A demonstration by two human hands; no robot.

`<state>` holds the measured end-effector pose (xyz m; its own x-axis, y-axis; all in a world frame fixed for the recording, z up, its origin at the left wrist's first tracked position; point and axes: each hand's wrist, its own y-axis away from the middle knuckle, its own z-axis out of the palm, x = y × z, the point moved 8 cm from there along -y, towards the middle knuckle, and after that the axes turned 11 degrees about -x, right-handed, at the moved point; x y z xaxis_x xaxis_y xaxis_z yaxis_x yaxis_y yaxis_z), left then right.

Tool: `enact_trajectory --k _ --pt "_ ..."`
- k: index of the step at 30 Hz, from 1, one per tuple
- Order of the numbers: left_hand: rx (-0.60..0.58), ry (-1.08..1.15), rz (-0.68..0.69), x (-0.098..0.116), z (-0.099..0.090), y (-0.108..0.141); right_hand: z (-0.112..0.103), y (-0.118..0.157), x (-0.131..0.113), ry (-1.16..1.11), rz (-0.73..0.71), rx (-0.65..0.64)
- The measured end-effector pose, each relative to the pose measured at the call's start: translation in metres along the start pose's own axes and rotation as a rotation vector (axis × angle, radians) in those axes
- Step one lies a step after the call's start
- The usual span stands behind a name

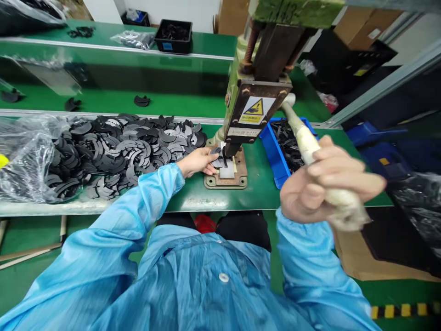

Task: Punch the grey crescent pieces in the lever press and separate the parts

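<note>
My right hand (332,181) is wrapped round the pale, tape-covered lever (303,133) of a green hand press (255,92); the hand is slightly blurred. At the press base (225,181), my left hand (200,162) pinches a dark curved plastic piece (217,158) between thumb and fingers. That piece sits right beside the press's ram (232,149), above a light metal plate (227,172). Whether the ram touches it I cannot tell. A large heap of similar black curved pieces (138,147) lies to the left of the press.
A blue bin (280,163) of small black parts stands right of the press. Clear plastic bagging (31,161) lies at the heap's left end. Farther back are a black bin (173,37), a plastic bag (134,39) and a few loose curved pieces (141,100).
</note>
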<state>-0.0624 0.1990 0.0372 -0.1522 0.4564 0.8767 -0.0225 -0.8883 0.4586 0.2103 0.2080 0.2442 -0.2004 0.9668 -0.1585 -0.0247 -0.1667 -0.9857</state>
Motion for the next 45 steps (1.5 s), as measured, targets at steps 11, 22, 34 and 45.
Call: enact_trajectory --k 11,22,34,45 --pt "-0.06 0.015 0.309 0.015 0.019 0.118 0.043 0.063 0.027 -0.03 0.603 -0.577" --pt "-0.109 -0.033 0.298 0.0 0.05 0.15 0.082 0.165 -0.011 -0.236 0.941 -0.597" --pt "-0.193 -0.004 0.275 0.008 0.075 0.15 0.07 0.167 -0.021 -0.215 0.968 -0.507" --pt "-0.244 0.052 0.147 -0.004 0.057 0.126 0.071 0.153 -0.022 -0.112 0.864 -0.662"
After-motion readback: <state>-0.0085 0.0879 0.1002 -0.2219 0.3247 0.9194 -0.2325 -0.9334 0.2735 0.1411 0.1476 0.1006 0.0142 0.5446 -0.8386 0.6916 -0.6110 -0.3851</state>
